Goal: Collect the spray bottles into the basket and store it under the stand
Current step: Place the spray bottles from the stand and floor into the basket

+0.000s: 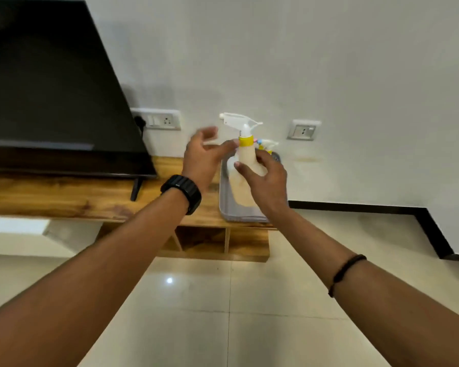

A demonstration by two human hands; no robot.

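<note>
A cream spray bottle [243, 154] with a yellow collar and white trigger head stands upright over the grey basket [227, 205] at the right end of the wooden stand [90, 197]. My right hand [265, 181] wraps around the bottle's body. My left hand [204, 154] is just left of the bottle, fingers spread, thumb touching near the yellow collar. A second spray bottle [266, 145] with a yellow collar peeks out behind, at the basket's far end; most of it is hidden.
A black TV [51, 102] on a leg fills the stand's left part. Open cubbies [204, 241] lie under the stand. Wall sockets [161, 120] sit behind. Glossy tiled floor [236, 300] spreads in front and to the right.
</note>
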